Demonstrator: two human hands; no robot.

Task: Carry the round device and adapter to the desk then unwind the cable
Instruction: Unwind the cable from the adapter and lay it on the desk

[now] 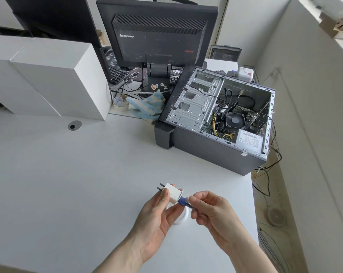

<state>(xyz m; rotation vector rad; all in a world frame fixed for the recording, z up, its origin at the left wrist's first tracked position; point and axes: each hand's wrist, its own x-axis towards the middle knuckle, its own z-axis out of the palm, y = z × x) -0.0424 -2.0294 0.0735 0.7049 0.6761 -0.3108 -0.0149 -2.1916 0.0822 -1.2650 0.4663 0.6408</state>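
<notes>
My left hand [158, 211] holds a small white plug adapter [173, 193], its two metal prongs pointing up and left. Under the same hand a white round device [183, 216] shows as a curved rim below the fingers. A blue connector [182, 201] sticks out of the adapter's right side, and my right hand [210, 208] pinches it and the cable end between thumb and fingertips. Both hands hover just above the white desk [78, 184] near its right front edge. Most of the cable is hidden by my hands.
An open grey computer case [216, 115] lies on its side at the desk's right rear. Behind it stand a black monitor [158, 34], a keyboard, a tape roll [120, 102] and a blue-white cloth [147, 106]. White boxes [44, 75] sit at left. Loose wires hang past the right edge.
</notes>
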